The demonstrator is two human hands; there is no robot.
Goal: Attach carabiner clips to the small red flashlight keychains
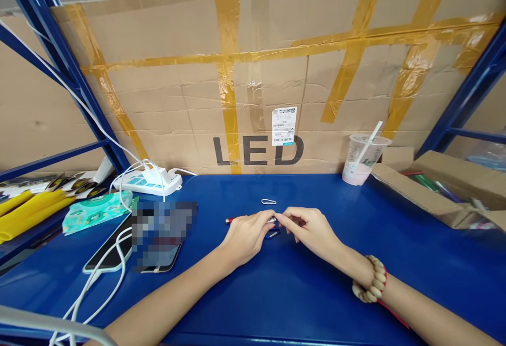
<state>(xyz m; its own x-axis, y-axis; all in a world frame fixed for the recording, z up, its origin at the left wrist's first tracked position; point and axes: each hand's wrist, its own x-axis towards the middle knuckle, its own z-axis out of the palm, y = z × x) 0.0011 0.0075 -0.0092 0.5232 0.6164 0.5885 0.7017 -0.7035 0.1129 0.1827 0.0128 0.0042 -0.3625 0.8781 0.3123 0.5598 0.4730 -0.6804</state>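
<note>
My left hand (245, 236) is closed, its thumb and forefinger pinched on a small silvery piece (271, 220) that the fingers mostly cover. From the other side my right hand (310, 226) meets it, thumb and forefinger pressed together at the same spot; what they grip is hidden. Just beyond the hands lies a silver carabiner clip (269, 201) on the blue tabletop (253, 298). Below the fingertips a blue carabiner (272, 234) shows in part. A red stick-like thing with a silvery end (230, 220) pokes out behind my left hand, mostly covered.
Left of my hands are two phones (108, 251), white cables, a teal tissue pack (95, 213) and a white power strip (132, 181). A plastic cup with a straw (358, 164) and an open cardboard box (430, 195) stand right. A large taped carton (177, 114) rises behind.
</note>
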